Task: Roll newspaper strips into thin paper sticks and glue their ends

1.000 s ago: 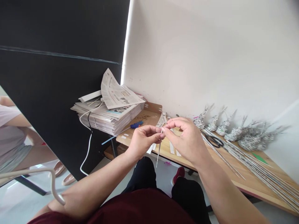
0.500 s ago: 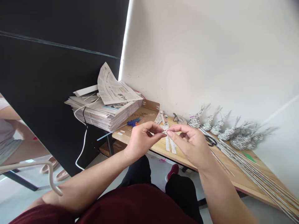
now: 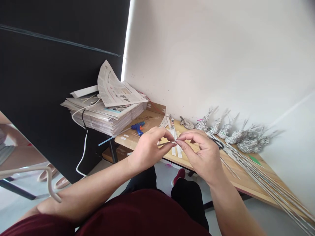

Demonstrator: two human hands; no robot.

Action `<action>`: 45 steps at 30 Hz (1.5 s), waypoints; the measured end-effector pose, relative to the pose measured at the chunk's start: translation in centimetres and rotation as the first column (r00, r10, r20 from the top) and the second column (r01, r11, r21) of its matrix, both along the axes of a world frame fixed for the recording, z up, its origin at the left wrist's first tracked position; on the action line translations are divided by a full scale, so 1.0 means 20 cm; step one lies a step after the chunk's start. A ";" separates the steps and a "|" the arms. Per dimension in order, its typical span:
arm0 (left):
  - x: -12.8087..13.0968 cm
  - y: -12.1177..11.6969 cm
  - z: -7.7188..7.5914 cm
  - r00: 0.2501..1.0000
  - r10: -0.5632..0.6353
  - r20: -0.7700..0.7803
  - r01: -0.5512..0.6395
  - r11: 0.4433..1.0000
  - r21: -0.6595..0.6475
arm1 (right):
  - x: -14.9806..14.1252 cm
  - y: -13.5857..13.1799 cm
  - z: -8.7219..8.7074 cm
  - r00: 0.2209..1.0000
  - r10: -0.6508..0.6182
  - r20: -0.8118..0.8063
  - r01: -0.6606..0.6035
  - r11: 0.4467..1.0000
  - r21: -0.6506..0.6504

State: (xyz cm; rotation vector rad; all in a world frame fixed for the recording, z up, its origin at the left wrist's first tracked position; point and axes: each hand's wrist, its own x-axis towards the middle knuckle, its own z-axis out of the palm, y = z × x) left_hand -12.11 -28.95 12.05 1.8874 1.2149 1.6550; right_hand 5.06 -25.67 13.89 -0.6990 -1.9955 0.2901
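In front of my body, my left hand [image 3: 150, 146] and my right hand [image 3: 202, 151] meet with their fingertips almost touching. Both pinch a thin strip of paper [image 3: 164, 143], which shows as a narrow line across the left fingers; its ends are mostly hidden. Beyond the fingertips, long newspaper strips [image 3: 173, 150] lie on the wooden table [image 3: 246, 173]. A blue hot glue gun [image 3: 137, 128] rests on cardboard to the left of them.
A tall newspaper stack [image 3: 108, 121] stands at the left with a white cable over it. Black-handled scissors [image 3: 218, 143], long paper rods [image 3: 256, 173] and several woven paper pieces [image 3: 248, 142] are on the right. Another person's arm [image 3: 19, 137] shows at far left.
The view has shifted slightly, so the table and its things sit a little further left and up. More of the thin strip shows across my left fingers. Both hands keep their pinch.
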 end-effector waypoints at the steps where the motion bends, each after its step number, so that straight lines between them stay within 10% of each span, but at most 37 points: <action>1: -0.01 0.00 0.00 0.997 -0.070 0.037 0.072 0.995 -0.062 | 0.01 0.01 0.00 1.000 0.021 0.003 -0.021 1.000 -0.006; 8: -0.05 0.05 -0.04 0.854 -0.354 0.382 0.491 0.790 -0.366 | 0.05 0.03 -0.02 0.995 0.099 0.006 -0.099 0.995 0.015; 19: -0.03 0.04 -0.05 0.974 -0.113 0.194 0.173 0.930 -0.326 | 0.10 0.05 -0.08 0.982 -0.165 0.090 0.174 0.978 -0.111; 33: -0.01 0.01 -0.06 0.987 0.017 -0.157 -0.020 1.000 -0.016 | 0.06 0.01 -0.06 0.990 -0.065 0.128 0.045 0.987 0.156; 39: -0.02 0.02 -0.09 0.956 0.074 -0.285 -0.027 0.986 0.165 | 0.05 0.01 -0.09 0.986 -0.103 0.128 0.116 0.988 -0.105; 45: -0.02 0.04 -0.12 0.959 0.050 -0.278 -0.018 0.993 0.117 | 0.07 0.06 -0.14 0.999 -0.016 0.035 0.031 0.871 -0.491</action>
